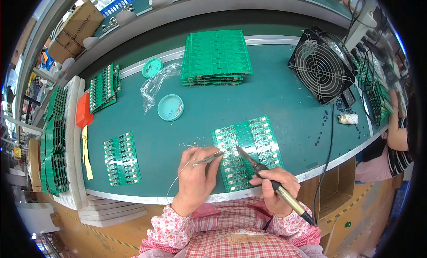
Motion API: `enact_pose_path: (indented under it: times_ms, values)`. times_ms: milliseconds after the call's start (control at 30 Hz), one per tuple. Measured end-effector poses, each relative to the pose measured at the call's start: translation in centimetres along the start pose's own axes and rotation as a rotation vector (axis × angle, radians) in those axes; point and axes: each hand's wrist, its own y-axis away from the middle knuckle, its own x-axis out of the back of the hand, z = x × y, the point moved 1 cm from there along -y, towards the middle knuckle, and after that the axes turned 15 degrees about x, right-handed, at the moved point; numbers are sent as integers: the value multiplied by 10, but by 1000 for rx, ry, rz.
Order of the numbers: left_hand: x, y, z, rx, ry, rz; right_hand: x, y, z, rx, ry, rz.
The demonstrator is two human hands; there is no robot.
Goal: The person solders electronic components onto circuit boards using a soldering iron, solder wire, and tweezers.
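Observation:
A green circuit board panel (243, 132) with two columns of small components lies in front of me near the table's front edge. My right hand (280, 186) is closed around a soldering iron (284, 195), its tip over the board's left column. Pinched in my left hand (195, 178) is a pair of metal tweezers (209, 159), pointing at the same column from the left. A thin silvery wire (174, 181) trails from that hand toward the table edge. Whether the tips touch the board is too small to tell.
Left of my hands lies a smaller populated board (121, 159). Beyond are a round teal dish (171, 107), crumpled plastic film (155, 86) and a stack of green panels (216, 53). A black fan (319, 66) stands back right; the iron's cable (330, 155) crosses the table edge.

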Motion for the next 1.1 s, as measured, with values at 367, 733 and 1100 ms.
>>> enact_pose_path:
  times_ms: [367,733,1100]
  values:
    - [5,2,1,24,-31,13,-6,-5,-1,-29,582,-272]
    - [33,24,12,-91,-52,-37,-10,-19,-6,153,499,-258]
    - [58,44,-3,-124,-156,-214,-9,-18,-9,80,180,-377]
